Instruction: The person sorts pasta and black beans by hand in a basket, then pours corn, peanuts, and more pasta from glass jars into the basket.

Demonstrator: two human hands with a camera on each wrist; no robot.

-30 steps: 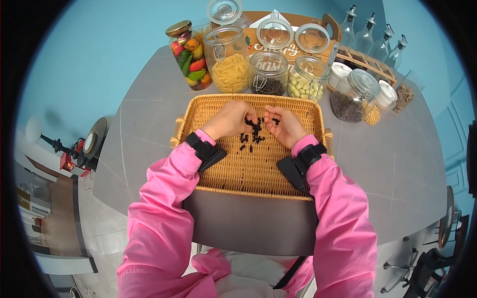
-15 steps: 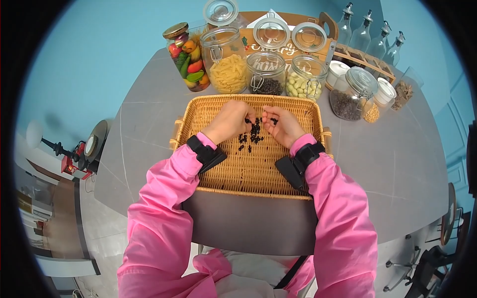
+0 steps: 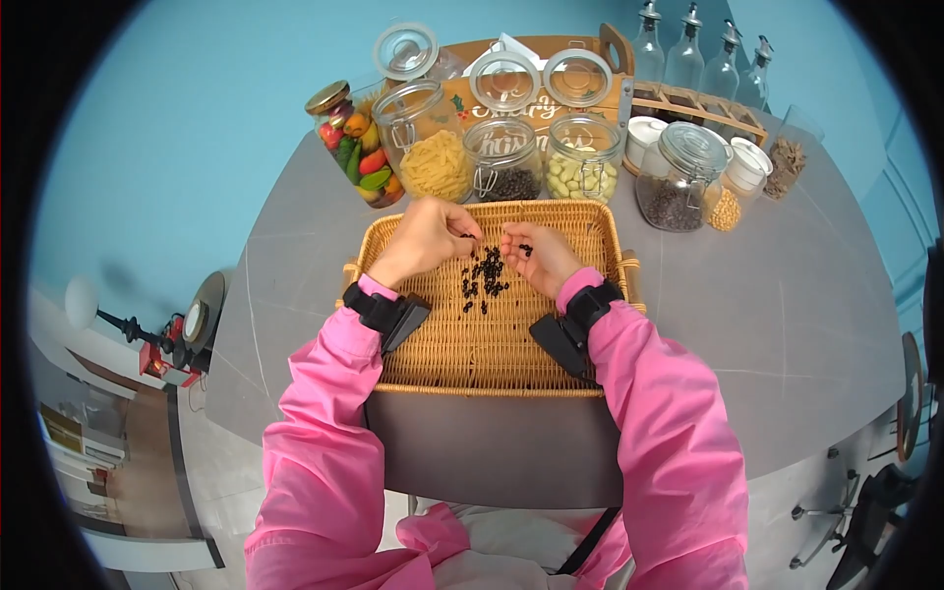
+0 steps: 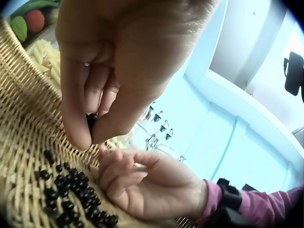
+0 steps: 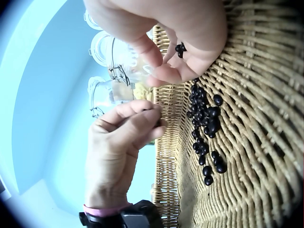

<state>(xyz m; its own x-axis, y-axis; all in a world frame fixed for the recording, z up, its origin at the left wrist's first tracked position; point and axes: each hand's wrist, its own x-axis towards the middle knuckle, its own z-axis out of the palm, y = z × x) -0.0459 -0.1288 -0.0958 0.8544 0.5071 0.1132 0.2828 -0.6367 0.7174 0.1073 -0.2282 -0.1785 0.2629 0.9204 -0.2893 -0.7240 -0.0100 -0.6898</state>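
My left hand (image 3: 425,239) hovers over the back part of a wicker basket (image 3: 482,369), pinching a black bean (image 4: 91,120) between thumb and forefinger. Opposite it, my right hand (image 3: 544,260) is turned partly palm up with its fingers curled. A few black beans (image 5: 180,49) lie held in that palm, and its thumb and fingertips come close together. Between and below both hands, a loose pile of glossy black beans (image 3: 488,267) is spread on the basket floor. The left wrist view shows the pile (image 4: 76,194) just beneath the fingertips.
Behind the basket stand open clip-top jars of pasta (image 3: 436,167), dark beans (image 3: 509,183) and pale green beans (image 3: 582,177), beside a jar of colourful vegetables (image 3: 359,157). At right are a closed jar (image 3: 677,192), white-lidded canisters (image 3: 749,165) and glass bottles (image 3: 684,57).
The head view has shifted, so the table scene sits lower and further left. My left hand has drawn back from the pile, uncovering more beans. The right hand keeps its curled pose.
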